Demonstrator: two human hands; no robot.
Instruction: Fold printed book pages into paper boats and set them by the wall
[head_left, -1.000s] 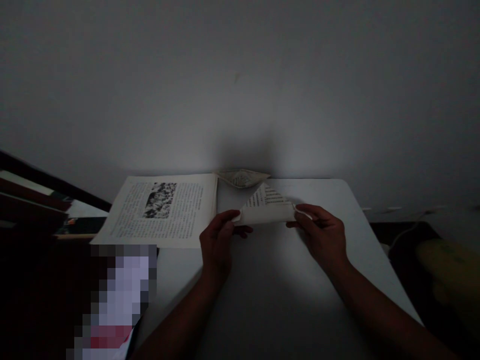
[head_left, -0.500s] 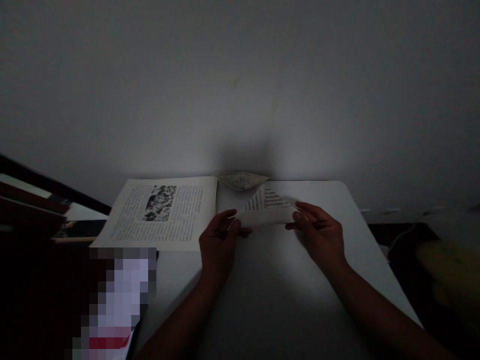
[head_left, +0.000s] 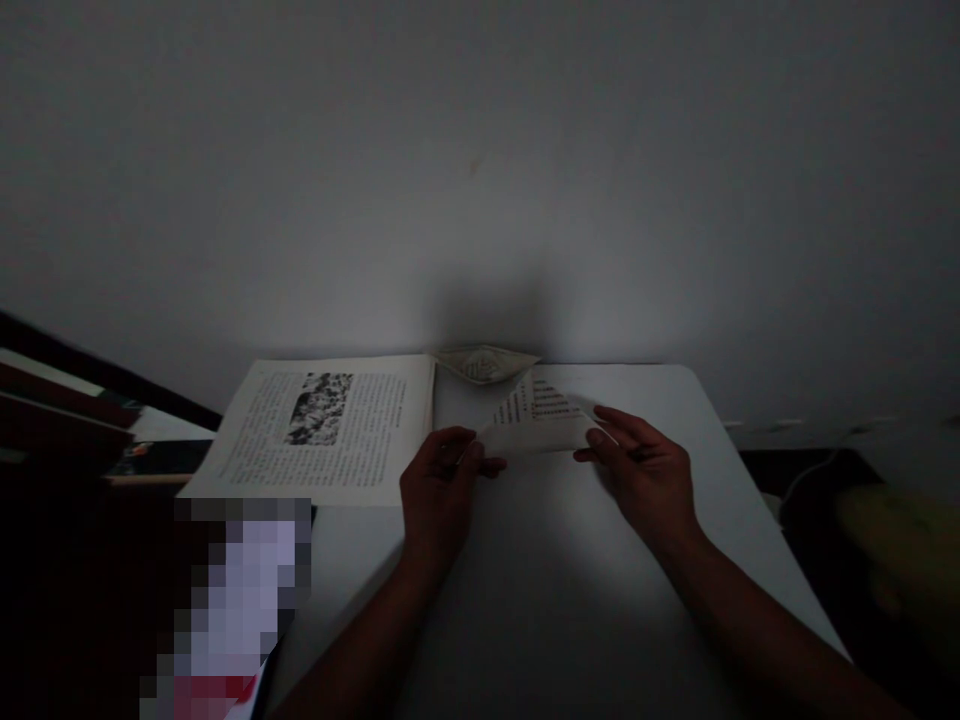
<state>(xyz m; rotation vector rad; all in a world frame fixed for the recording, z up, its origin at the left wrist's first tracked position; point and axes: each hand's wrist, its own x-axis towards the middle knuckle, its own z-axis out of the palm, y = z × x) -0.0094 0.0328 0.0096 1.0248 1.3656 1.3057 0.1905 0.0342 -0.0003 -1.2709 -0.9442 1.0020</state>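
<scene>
A sheet of printed paper (head_left: 536,430), folded into a triangle with a plain band along its lower edge, is stretched between my two hands with its peak pointing away from me. My left hand (head_left: 441,485) pinches its left corner between thumb and fingers. At the opposite corner, my right hand (head_left: 641,470) grips the paper the same way. Just beyond the peak, a folded paper boat (head_left: 487,364) rests at the back of the table against the wall.
An open book (head_left: 255,430) with printed text and a picture lies on the left of the white table (head_left: 720,520). A pixelated bright patch (head_left: 247,570) covers the table's left edge. A plain wall (head_left: 480,170) rises behind. Something yellowish (head_left: 900,540) sits low at the right.
Both hands keep their hold on the folded paper, which has barely shifted. The whole view has moved very slightly.
</scene>
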